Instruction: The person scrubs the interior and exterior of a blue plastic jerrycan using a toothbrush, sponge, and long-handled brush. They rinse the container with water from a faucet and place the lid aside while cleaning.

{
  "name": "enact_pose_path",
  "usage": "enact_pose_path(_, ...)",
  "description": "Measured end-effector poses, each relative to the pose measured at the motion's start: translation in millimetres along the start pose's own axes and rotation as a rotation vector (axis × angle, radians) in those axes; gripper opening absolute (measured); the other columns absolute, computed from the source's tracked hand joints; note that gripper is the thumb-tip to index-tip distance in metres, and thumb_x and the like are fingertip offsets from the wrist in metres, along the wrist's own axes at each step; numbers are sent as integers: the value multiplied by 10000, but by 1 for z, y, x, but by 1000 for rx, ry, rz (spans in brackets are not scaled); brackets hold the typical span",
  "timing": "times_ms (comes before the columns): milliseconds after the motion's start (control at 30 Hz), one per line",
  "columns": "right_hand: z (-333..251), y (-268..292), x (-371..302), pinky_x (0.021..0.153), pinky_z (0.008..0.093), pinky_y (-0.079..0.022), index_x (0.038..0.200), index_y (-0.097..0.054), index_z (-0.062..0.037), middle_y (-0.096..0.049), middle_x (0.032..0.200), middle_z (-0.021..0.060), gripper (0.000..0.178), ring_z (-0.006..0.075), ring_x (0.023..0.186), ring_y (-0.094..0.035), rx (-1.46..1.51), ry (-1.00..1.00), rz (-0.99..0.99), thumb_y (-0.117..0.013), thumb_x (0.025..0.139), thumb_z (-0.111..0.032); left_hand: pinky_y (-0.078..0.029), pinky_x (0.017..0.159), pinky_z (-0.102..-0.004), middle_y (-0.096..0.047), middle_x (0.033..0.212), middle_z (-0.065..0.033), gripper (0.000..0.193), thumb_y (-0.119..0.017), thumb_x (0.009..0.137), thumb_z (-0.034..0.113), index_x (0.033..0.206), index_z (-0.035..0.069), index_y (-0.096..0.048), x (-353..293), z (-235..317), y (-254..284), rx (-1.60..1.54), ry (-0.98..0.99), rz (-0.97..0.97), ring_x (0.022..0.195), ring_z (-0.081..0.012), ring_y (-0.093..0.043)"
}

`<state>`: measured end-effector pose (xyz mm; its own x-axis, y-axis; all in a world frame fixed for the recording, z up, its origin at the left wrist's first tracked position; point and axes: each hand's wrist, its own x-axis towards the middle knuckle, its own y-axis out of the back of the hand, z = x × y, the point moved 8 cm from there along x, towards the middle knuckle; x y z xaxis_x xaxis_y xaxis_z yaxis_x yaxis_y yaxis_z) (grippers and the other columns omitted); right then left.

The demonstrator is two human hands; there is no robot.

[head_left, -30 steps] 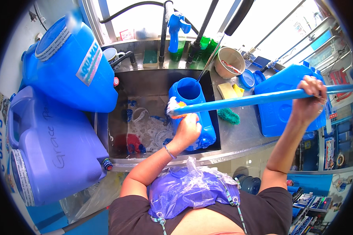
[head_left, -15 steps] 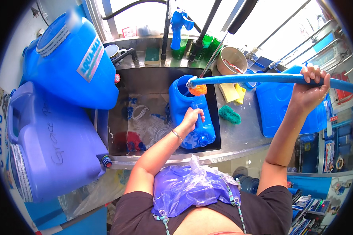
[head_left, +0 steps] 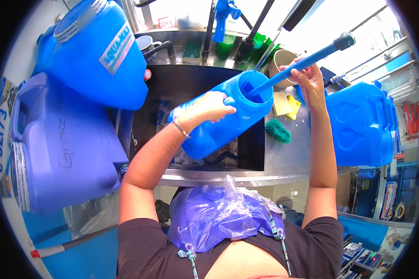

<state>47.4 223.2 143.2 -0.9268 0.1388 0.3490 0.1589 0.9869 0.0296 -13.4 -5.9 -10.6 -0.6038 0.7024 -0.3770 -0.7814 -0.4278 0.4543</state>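
My left hand [head_left: 207,111] is closed round the handle of a blue plastic jug [head_left: 241,123]. The jug leans over the sink [head_left: 181,76], its wide mouth facing the far right. My right hand [head_left: 312,88] grips a long blue-handled brush [head_left: 319,55] with fingers pinched round the shaft. The lower end of the brush runs through the mouth into the jug, so its bristles are hidden. A thin metal rod [head_left: 267,52] rises behind the jug's mouth.
Large blue [head_left: 97,69] and purple [head_left: 65,144] containers crowd the left. Another blue container [head_left: 361,125] stands at right. A green scrubber [head_left: 278,131], yellow sponges [head_left: 281,103] and a beige tub [head_left: 284,60] sit on the counter. Green bottles [head_left: 226,46] line the back.
The jug has been raised and tipped, its mouth swinging rightward. My right hand has come inward with the brush; the orange bristles, visible before at the mouth, are out of sight.
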Motion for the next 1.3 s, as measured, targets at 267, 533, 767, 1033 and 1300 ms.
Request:
enact_pose_path(267, 58, -35, 35, 735, 251, -434, 957, -591, -54, -544, 844, 8, 202, 100, 808, -550, 159, 64, 30, -693, 821, -164, -550, 780, -460, -704, 847, -174, 510, -724, 762, 547, 888, 53, -716, -4, 29, 23, 824, -337, 195, 857, -365, -686)
enact_pose_path(533, 78, -74, 37, 459, 232, -316, 706, -465, -101, -481, 648, 13, 407, 114, 513, -438, 352, 159, 180, -665, 940, -366, -559, 761, -447, -702, 814, -157, 508, -716, 765, 559, 871, 63, -717, 6, 34, 32, 845, -334, 262, 835, -352, -693)
enact_pose_path(767, 71, -13, 13, 490, 215, -364, 781, -478, -118, -467, 659, -5, 347, 79, 535, -419, 344, 161, 714, -709, 910, -343, -557, 748, -443, -698, 799, -169, 467, -762, 734, 514, 823, 58, -725, 13, 48, 16, 824, -424, 241, 814, -344, -694)
enact_pose_path(1033, 122, -17, 9, 727, 319, -462, 1084, -600, -60, -604, 854, 43, 220, 150, 807, -564, 470, -212, 417, -670, 925, -195, -553, 761, -449, -699, 816, -168, 497, -747, 750, 533, 877, 54, -706, 22, 50, 20, 795, -367, 261, 832, -349, -691)
enact_pose_path(1300, 107, -44, 37, 463, 284, -320, 687, -421, -117, -340, 532, -14, 330, 113, 461, -355, 538, -212, -33, -493, 990, -227, -545, 746, -465, -691, 809, -172, 514, -732, 754, 554, 856, 53, -678, 16, 42, 30, 779, -401, 314, 833, -361, -682)
